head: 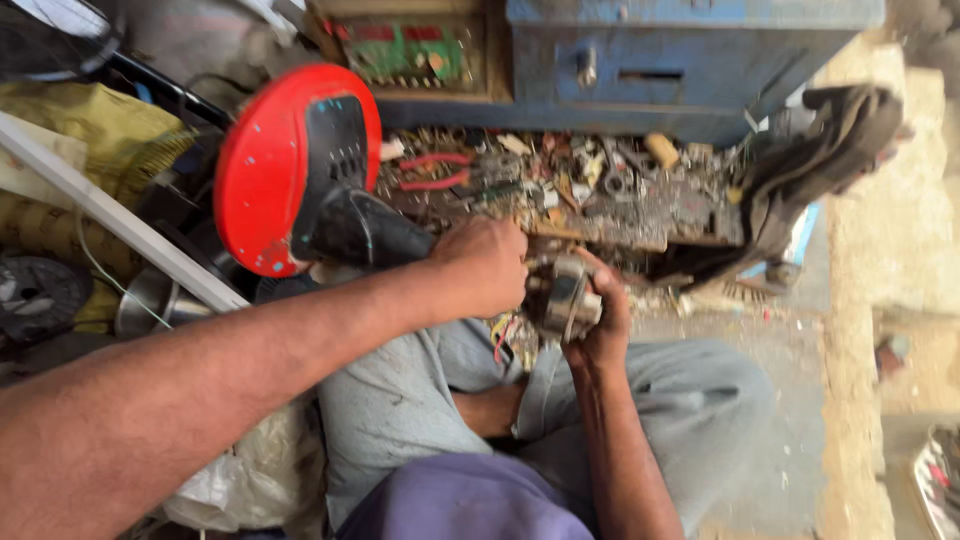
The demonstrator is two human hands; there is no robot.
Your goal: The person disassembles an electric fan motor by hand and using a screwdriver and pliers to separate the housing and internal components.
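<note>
Head view, grip: we see the right hand wrapped from below around a small grey metal motor part, fingers curled tight on it, above the lap.
Left hand: the left hand is closed into a fist against the left end of that part; we cannot tell what, if anything, sits inside the fist.
Part: blocky, dull, scuffed metal, with a red wire hanging under it.
Clothing: soft grey trousers, creased at the knees.
Beside the forearm: a round, glossy red plastic housing with a black ribbed panel and black neck.
Beyond the hands: a tray of scrap, jumbled metal bits, with red-handled pliers.
Behind: a chipped blue metal cabinet; left of it, a green circuit board with red rectangles.
Right: dark crumpled cloth.
</note>
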